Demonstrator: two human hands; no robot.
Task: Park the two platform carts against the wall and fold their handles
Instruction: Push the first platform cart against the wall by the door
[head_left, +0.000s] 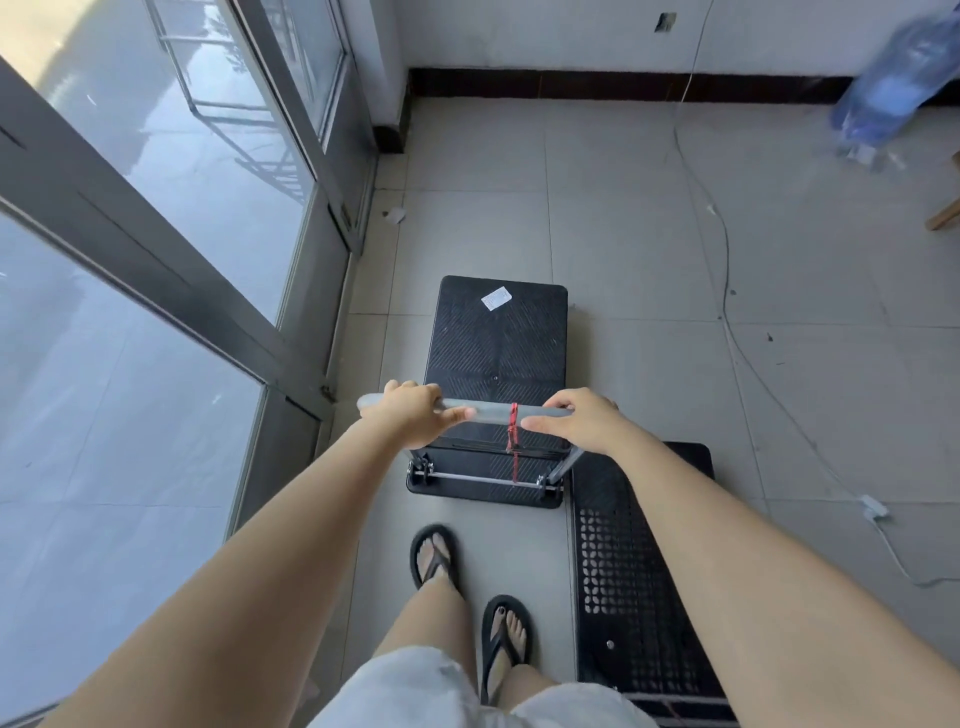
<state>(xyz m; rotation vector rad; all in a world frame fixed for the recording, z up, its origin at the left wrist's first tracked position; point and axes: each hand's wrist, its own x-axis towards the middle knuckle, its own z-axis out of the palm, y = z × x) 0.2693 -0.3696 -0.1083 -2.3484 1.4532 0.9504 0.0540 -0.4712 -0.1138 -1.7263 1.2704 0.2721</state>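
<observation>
My left hand (410, 413) is wrapped round the left end of the handle bar (488, 411) of the first platform cart (496, 338), fingers curled over and thumb under; my right hand (582, 418) is closed on the right end of the same bar, just past the red cord (513, 431) tied near its middle; both are clamped on it, neither is free. The handle stands upright; its bar runs left to right across me, while the cart's black deck runs lengthwise away from the bar toward the wall with the dark skirting board (623, 85); the deck's far edge is well apart from that wall, so I judge the cart is not yet parked, and the push must go straight along the deck's long axis. The glass door (171, 218) lies to the left of the cart, near its side. The second platform cart (631, 571) sits just to the right of the first and behind it, under my right forearm; whether its handle is folded I cannot tell.
</observation>
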